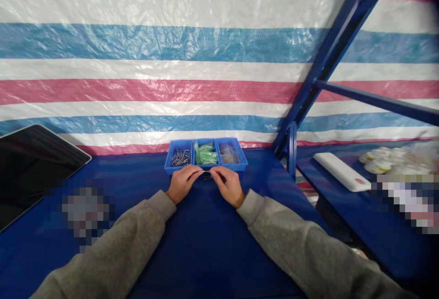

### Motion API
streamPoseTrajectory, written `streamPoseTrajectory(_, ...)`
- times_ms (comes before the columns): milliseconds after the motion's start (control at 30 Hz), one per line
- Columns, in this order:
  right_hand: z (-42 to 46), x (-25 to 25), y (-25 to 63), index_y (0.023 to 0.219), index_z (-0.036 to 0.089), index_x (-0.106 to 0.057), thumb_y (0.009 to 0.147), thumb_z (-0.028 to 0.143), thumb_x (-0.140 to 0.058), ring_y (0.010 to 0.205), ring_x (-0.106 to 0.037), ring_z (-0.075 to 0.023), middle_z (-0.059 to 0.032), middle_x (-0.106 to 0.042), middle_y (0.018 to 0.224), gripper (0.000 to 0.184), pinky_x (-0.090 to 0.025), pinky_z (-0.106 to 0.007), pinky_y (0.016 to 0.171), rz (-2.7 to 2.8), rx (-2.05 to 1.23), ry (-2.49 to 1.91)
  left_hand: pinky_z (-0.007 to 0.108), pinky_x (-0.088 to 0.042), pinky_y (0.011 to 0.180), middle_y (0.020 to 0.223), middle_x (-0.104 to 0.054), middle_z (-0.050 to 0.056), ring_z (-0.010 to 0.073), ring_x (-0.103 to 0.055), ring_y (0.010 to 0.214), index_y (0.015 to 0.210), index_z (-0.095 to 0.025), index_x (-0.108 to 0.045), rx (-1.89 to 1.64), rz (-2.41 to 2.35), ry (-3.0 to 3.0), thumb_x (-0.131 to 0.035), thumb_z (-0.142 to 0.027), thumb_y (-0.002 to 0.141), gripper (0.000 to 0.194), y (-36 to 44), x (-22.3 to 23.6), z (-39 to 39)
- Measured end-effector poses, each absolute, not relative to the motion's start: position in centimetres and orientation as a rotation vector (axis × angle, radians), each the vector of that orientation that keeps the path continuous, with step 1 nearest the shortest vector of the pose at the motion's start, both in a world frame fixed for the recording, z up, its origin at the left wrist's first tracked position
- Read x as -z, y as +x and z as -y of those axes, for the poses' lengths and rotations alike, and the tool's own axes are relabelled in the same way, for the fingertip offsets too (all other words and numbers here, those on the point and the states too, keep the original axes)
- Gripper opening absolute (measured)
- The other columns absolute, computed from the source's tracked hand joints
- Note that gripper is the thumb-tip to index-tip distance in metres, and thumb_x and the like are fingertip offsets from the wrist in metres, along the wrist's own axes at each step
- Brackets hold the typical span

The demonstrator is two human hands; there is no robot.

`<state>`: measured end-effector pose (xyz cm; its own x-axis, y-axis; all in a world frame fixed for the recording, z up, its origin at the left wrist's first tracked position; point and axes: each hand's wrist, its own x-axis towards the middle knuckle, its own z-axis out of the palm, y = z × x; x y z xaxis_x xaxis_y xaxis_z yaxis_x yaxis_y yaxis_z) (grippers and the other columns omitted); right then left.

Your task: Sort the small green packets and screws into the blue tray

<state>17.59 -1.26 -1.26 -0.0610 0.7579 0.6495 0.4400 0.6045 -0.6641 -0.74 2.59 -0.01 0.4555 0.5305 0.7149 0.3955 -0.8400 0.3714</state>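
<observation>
Both hands meet just in front of the blue bins, pinching the two ends of a thin metal rod (205,171) held level between them. My left hand (182,183) has its thumb and forefinger closed on the left end. On the right end, my right hand (229,185) is closed the same way. A few more thin dark pieces (207,178) show below the rod; whether they lie on the table or are held I cannot tell. Behind my hands, the left bin holds many small metal pins (181,157), the middle one green plastic bags (206,153), the right one clear bags (229,153).
The blue bins (243,167) stand near the back of the blue table (192,253). A black screen (30,166) lies at left, near a blurred patch. Blue metal framing (308,93) rises at right, beside another table with a white box (341,171). Striped sheeting (171,43) hangs behind.
</observation>
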Motion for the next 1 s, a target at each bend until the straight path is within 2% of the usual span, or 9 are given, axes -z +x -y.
streamPoseTrajectory(667, 1.25, 1.16, 17.46, 0.089, 0.019, -0.062, 0.093, 0.03, -0.042, 0.078, -0.061, -0.0169, -0.0059, -0.065, 0.084, 0.024, -0.047, -0.028, 0.075, 1.759, -0.342, -0.966, 0.025, -0.049, 0.071, 0.081, -0.067, 0.004, 0.0136, -0.062, 0.074, 0.088, -0.017, -0.064, -1.293, -0.774, 2.533, -0.051, -0.025, 0.089, 0.015, -0.87, 0.11, -2.64)
streamPoseTrajectory(800, 1.24, 1.27, 17.71, 0.085, 0.019, -0.061, 0.094, 0.029, -0.039, 0.074, -0.06, -0.0161, -0.0051, -0.063, 0.079, 0.026, -0.046, -0.027, 0.072, 1.843, -0.374, -0.938, 0.026, -0.048, 0.072, 0.082, -0.065, 0.006, 0.0144, -0.061, 0.077, 0.088, -0.016, -0.062, -1.199, -0.724, 2.583, -0.045, -0.023, 0.091, 0.019, -0.89, 0.11, -2.52)
streamPoseTrajectory(1000, 1.35, 1.4, 17.86, 0.084, 0.019, -0.062, 0.094, 0.03, -0.041, 0.072, -0.061, -0.0152, -0.0038, -0.065, 0.077, 0.026, -0.047, -0.026, 0.069, 1.91, -0.402, -0.904, 0.023, -0.047, 0.063, 0.073, -0.064, 0.004, 0.0124, -0.06, 0.064, 0.085, -0.015, -0.063, -1.153, -0.707, 2.665, -0.04, -0.025, 0.093, 0.026, -1.21, 0.07, -2.34)
